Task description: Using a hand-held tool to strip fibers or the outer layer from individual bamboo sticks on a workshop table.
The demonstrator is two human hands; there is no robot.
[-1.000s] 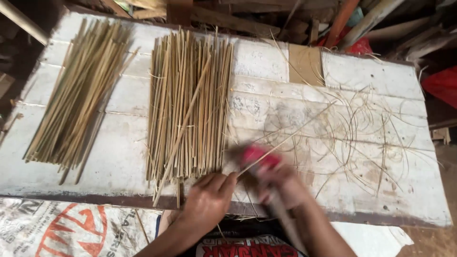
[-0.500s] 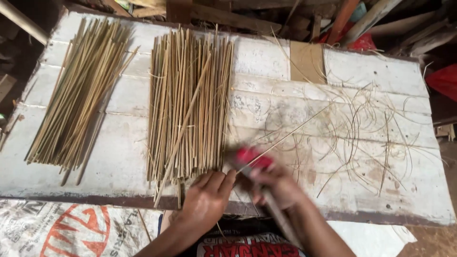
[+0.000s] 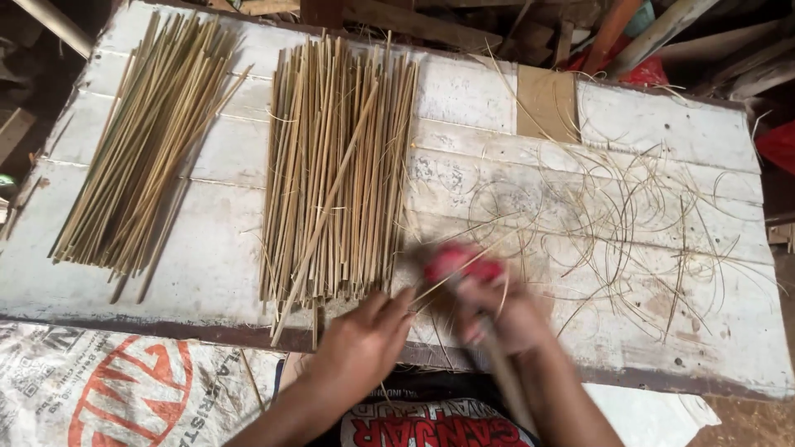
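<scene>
thin bamboo stick (image 3: 464, 266) between left hand (image 3: 360, 343), right hand (image 3: 497, 314)

A rough craft workshop: a worn white-painted plank workbench (image 3: 646, 132) carries two bundles of split bamboo sticks (image 3: 339, 165), curled thin shavings (image 3: 629, 215), with scrap timber (image 3: 662, 33) piled behind.

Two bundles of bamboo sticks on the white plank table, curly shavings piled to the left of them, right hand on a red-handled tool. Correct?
Not quite. The head view shows the curly shavings to the right of the two bundles of bamboo sticks, not the left. The rest holds: both bundles lie on the white plank table, and the blurred right hand is on a red-handled tool.
</scene>
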